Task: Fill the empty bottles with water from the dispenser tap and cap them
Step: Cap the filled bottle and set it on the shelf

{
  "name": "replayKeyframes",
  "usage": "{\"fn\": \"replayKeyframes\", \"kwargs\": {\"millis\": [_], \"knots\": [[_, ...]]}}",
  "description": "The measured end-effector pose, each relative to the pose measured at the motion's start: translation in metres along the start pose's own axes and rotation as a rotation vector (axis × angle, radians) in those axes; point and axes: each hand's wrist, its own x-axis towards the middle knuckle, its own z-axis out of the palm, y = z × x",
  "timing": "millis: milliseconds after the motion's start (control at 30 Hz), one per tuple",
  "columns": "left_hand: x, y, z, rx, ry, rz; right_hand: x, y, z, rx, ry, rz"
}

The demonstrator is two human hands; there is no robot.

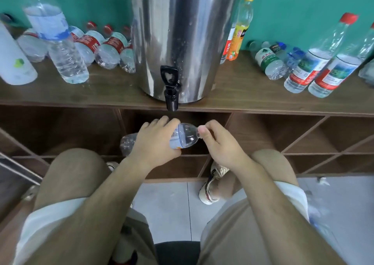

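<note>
Head view shows the bottle [185, 136] just below the tap [171, 90], lying on its side with the long axis left to right and the neck toward the right hand [220, 143], which pinches that end. The left hand [155, 141] is wrapped around the body. The bottle looks empty to me.

We have one view only, worn on the head. We look forward and steeply down, close above the left hand [154, 141] and right hand [221, 143] on the bottle [185, 136]. The wide lens curves the shelf top [253, 94]. The dispenser [182, 32] stands straight ahead, and the floor [172, 208] lies lowest in view.
</note>
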Motion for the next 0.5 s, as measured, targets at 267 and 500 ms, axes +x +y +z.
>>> {"fn": "replayKeyframes", "kwargs": {"millis": [267,500], "knots": [[-0.003,-0.008,-0.006,-0.437,-0.053,-0.162,0.010,0.006,-0.003,0.173,0.214,-0.181],[-0.009,-0.004,-0.008,-0.926,-0.202,-0.307,0.036,0.004,-0.023,0.038,0.589,-0.073]]}}
